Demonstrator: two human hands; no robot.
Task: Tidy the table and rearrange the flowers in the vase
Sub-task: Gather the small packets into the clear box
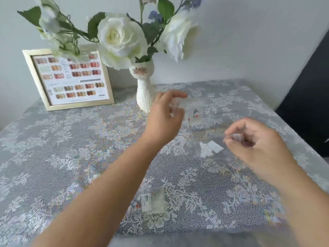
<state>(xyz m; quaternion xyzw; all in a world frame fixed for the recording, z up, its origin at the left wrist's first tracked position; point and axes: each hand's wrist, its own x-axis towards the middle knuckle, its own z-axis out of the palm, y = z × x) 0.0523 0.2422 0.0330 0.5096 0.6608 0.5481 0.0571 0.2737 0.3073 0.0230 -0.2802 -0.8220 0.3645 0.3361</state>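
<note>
Left hand pinching clear packet beside cat-face vase; right hand fingers curled on something small, blurred. Best gathered into one pile, clear of vase. On lace-covered counter: two further packets, one vase, two white roses, one framed colour chart.

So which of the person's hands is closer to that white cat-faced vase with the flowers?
Left. The left hand is just right of the white cat-faced vase, pinching a small clear plastic packet. The right hand is farther right and nearer the camera.
</note>
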